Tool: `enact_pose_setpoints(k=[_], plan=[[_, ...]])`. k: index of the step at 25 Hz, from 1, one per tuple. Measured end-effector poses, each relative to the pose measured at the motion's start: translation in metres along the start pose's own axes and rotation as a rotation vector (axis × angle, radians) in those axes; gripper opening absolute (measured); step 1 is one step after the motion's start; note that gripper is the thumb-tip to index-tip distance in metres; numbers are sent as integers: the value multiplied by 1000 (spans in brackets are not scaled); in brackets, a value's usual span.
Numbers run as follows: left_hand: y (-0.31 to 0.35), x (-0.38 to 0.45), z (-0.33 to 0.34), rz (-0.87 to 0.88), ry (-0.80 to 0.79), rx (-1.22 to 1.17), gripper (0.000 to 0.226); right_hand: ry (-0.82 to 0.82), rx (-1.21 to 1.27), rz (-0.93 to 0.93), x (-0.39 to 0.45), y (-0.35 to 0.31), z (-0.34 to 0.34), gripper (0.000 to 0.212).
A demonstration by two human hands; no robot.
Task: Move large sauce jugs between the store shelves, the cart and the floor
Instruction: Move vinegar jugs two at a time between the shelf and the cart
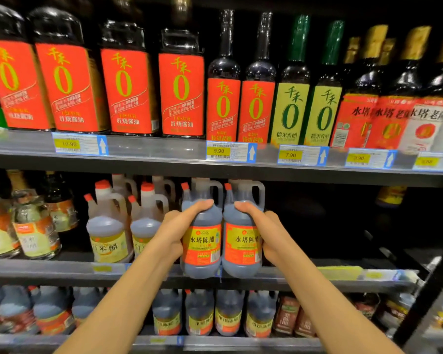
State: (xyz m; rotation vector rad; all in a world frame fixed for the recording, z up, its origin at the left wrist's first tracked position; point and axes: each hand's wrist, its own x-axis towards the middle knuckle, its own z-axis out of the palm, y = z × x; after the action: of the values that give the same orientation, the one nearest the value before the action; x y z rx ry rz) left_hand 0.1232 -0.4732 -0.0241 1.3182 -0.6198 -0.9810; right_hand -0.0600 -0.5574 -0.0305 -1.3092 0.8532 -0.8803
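- Jugs, two dark vinegar ones, sit side by side at frame centre, upright, touching or nearly so, bases at the front lip of the middle shelf point(343, 273); cannot tell if resting or lifted.
- Left jug point(202, 241): red-yellow label, red cap, handle at top right.
- Right jug point(242, 241): same label, cap and handle.
- Left hand point(175, 231) grips left jug from its outer side, thumb laid across the shoulder, fingers wrapped behind, hidden.
- Right hand point(267, 233) grips right jug from its outer side, thumb across the shoulder, fingers curled behind, out of sight.
- Both bare forearms rise from the bottom edge toward centre.
- Pale vinegar jugs point(108, 226), yellow labels, stand left of the held pair on the same shelf; more behind.
- Squat glass bottles point(33, 226) at far left.
- Right part of that shelf is dark.
- Lower shelf row point(215, 312): more dark jugs, blurred.
- Upper shelf: red-label soy bottles point(123, 85) upper left, green-label bottles point(289, 108) upper right, price tags point(230, 152) along the edge.
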Motion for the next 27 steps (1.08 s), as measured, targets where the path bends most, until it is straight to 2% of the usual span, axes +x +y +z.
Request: enact_pose_setpoints(k=[2, 6, 12, 19, 24, 25, 27], plan=[[2, 5, 3, 25, -6, 0, 60, 3, -6, -20, 8, -4, -1, 67], [0, 12, 5, 62, 0, 5, 49, 9, 9, -103, 17, -1, -1, 49], [-24, 28, 4, 121, 54, 41, 50, 81, 2, -190, 29, 29, 2, 77], [-47, 37, 1, 123, 156, 141, 94, 110, 5, -182, 38, 58, 1, 87], [-55, 39, -5, 122, 173, 236, 107, 117, -13, -148, 42, 72, 0, 91], [-56, 40, -7, 121, 172, 238, 104, 114, -15, -140, 44, 74, 0, 91], [-58, 42, -9, 124, 168, 249, 78, 104, -29, -128, 45, 76, -1, 82]])
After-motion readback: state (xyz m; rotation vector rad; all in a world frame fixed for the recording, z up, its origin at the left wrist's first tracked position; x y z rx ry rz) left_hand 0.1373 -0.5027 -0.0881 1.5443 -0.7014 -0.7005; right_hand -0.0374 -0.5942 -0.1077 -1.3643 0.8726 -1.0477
